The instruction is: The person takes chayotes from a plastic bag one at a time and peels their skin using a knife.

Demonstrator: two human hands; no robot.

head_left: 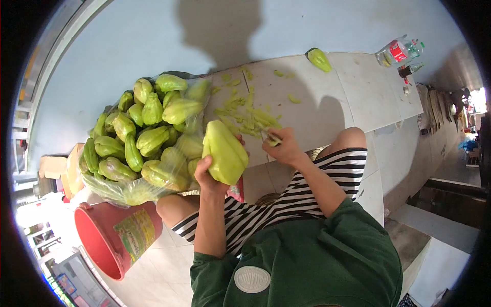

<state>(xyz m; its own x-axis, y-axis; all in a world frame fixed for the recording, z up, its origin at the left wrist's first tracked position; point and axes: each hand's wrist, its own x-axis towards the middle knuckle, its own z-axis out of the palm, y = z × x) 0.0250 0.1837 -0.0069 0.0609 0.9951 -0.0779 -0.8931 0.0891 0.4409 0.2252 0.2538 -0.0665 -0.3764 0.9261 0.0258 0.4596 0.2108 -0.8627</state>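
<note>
My left hand [206, 176] is wrapped round a large pale green chayote [225, 153], holding it up over my lap with its peeled-looking side toward me. My right hand [287, 146] grips a small peeler [272, 138], a short gap to the right of the chayote. Its blade is partly hidden by my fingers. Green peel strips [253, 118] lie scattered on the tiled ledge [307, 110] just beyond both hands. To the left, a clear plastic bag [123, 192] bulges with many whole chayotes [152, 110].
A red bucket [97, 240] with a label lies tilted at lower left. One chayote [319, 60] sits alone at the ledge's back, by the wall. Plastic bottles [399, 52] and a dark glass bottle [410, 69] stand at the far right end. Cardboard [53, 166] is behind the bag.
</note>
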